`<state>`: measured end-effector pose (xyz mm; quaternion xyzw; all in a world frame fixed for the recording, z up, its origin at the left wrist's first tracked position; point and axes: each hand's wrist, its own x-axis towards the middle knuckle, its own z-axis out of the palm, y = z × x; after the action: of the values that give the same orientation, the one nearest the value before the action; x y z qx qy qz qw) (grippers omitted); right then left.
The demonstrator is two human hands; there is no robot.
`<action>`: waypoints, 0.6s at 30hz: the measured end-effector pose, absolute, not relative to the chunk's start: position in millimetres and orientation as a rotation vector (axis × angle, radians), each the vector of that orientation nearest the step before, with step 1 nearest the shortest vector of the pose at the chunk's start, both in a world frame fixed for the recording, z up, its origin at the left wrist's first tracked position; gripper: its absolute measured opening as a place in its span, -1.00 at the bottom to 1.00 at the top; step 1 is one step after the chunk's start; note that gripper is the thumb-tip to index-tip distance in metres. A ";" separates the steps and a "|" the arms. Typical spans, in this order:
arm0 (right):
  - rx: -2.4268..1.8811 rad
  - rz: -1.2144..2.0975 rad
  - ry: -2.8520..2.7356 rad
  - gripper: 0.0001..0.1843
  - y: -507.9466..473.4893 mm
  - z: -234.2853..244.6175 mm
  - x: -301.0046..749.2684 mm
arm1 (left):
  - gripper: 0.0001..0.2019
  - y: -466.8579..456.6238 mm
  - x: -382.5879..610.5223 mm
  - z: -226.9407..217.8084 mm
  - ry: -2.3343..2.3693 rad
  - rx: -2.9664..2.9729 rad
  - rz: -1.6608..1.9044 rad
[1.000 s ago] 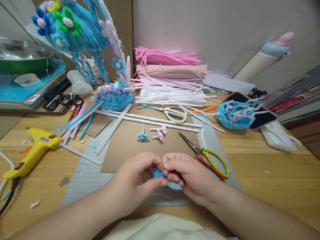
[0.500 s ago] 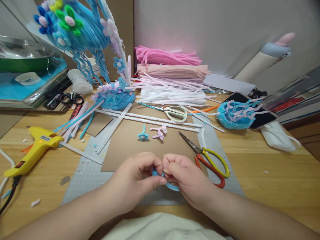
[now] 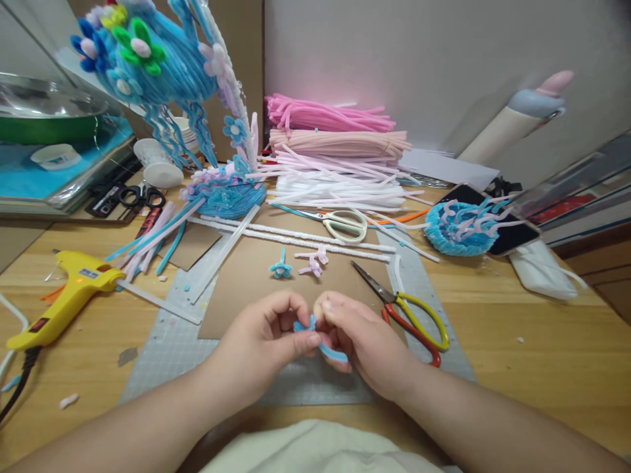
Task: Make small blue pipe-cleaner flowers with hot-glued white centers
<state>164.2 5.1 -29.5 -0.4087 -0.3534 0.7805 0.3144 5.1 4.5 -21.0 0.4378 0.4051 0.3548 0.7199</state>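
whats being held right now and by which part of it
A blue fuzzy strip; the left hand pinches its bunched part. The right hand hides its own hold.

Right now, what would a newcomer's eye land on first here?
Probably the big blue craft at upper left, with its bright green flower. Next, perhaps, the yellow glue gun at left and the pink bundle at the back. Front and center, the left hand and right hand hold a blue strip.

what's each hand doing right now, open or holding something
Left hand: closed, pinching the blue strip between thumb and fingers.
Right hand: curled closed on the same strip; exact grip partly hidden.
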 end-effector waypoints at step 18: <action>-0.716 1.789 -1.065 -0.95 7.3 -28.3 169.7 | -0.73 4.3 6.7 -13.7 0.859 0.635 0.717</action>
<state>169.7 7.3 -28.3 -0.2900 -0.4314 0.7244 0.4528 6.7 4.3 -13.7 0.2959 0.4006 0.3342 0.8001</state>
